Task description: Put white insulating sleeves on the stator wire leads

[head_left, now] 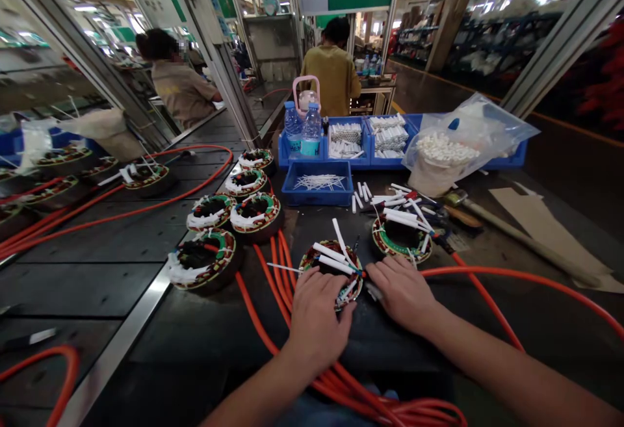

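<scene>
Dark factory table, frame centre: my left hand and right hand, fingers loosely spread, press the round copper-wound stator with white sleeves; sleeve seating next, I judge.

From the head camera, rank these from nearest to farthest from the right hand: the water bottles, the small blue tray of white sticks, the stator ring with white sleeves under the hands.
1. Stator ring, touching the right hand, to its left.
2. Small blue tray, farther back on the bench.
3. Water bottles, behind that tray.
</scene>
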A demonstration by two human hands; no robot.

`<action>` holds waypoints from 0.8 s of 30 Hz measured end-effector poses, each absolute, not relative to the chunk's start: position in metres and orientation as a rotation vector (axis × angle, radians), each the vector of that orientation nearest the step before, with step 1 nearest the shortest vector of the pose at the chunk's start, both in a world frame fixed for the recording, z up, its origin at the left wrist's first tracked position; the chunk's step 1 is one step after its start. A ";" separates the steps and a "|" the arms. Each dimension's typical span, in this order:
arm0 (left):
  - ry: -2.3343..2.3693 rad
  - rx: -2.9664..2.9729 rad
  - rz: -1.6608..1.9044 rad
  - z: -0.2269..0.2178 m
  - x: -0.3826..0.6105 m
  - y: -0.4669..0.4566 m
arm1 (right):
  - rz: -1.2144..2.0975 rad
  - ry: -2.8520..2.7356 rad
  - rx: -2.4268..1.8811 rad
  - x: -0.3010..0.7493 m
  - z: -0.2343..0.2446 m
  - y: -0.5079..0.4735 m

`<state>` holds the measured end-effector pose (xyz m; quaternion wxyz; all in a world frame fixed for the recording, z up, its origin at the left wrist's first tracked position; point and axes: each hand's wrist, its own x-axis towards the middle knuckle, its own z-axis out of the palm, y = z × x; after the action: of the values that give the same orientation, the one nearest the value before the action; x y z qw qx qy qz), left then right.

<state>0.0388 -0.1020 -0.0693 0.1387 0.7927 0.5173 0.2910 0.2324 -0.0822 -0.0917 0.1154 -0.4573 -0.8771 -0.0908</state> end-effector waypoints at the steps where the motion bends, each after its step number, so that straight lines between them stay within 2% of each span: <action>1: 1.498 2.276 0.845 -0.069 0.039 -0.102 | -0.223 -2.569 -1.361 0.232 -0.091 -0.083; 5: 1.540 2.251 0.819 -0.067 0.042 -0.102 | 0.091 -2.524 -1.422 0.229 -0.067 -0.072; 8: 1.607 2.223 0.800 -0.063 0.046 -0.101 | 0.170 -2.461 -1.412 0.229 -0.044 -0.044; 13: 1.672 2.170 0.784 -0.060 0.054 -0.102 | 0.346 -2.813 -1.068 0.226 -0.028 -0.003; 19: 1.601 2.253 0.862 -0.066 0.055 -0.106 | 0.003 -2.884 -1.165 0.225 -0.033 -0.016; 24: 1.491 2.494 0.784 -0.073 0.051 -0.104 | 0.253 -2.763 -1.264 0.223 -0.035 -0.018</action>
<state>0.0507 -0.1044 -0.0725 0.0659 0.8269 0.4942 0.2600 0.2226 -0.0184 -0.0346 0.0465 -0.4140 -0.9053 0.0830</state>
